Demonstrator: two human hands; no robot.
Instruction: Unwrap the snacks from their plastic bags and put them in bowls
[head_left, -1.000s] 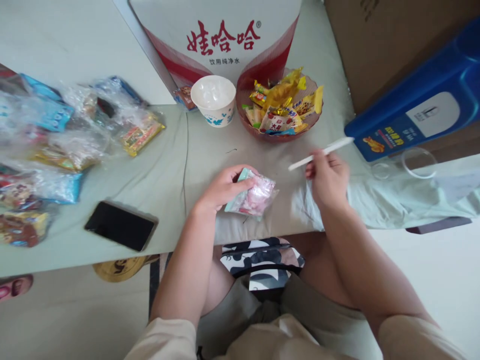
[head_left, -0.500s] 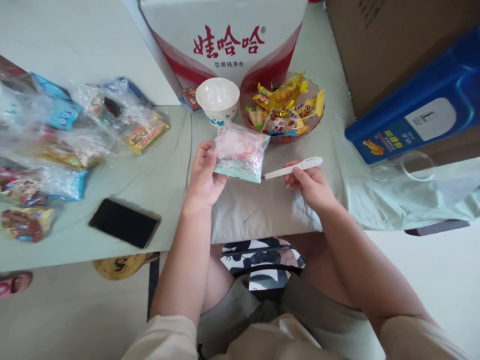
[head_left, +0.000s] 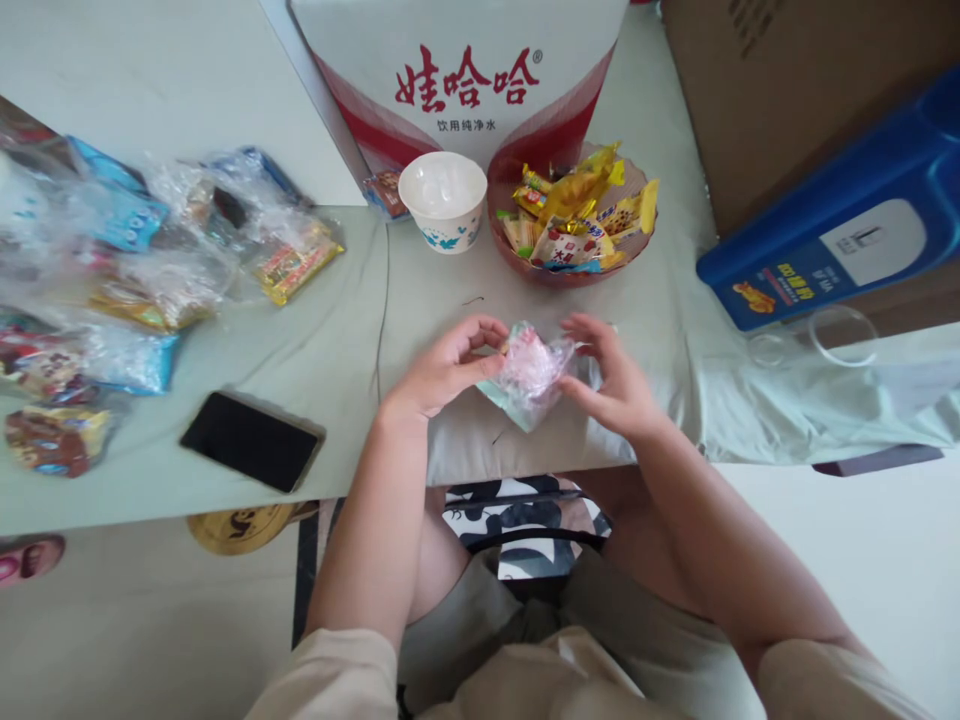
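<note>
A small clear plastic snack packet [head_left: 531,370] with a pale green edge and pinkish-white contents sits low over the cloth between my hands. My left hand [head_left: 457,365] is closed on its left edge, thumb in front and fingers bent behind. At the packet's right side is my right hand [head_left: 611,380], its thumb and fingers apart around the crinkled film; the thumb appears to touch it. Whatever lies behind the right hand is mostly hidden, and I cannot make out the white cutter there.
Beyond my hands stand a white paper cup [head_left: 444,205] and a pink glass bowl [head_left: 517,262] of wrapped snacks, before a white-and-red box [head_left: 465,60]. Left lie a phone [head_left: 253,440] and several bagged snacks [head_left: 142,285]. Right are a blue container [head_left: 832,220] and a clear plastic cup [head_left: 840,335].
The packet has moved down and right, nearer my body, and is now tilted. My right hand no longer visibly holds the white cutter and has spread its fingers beside the packet.
</note>
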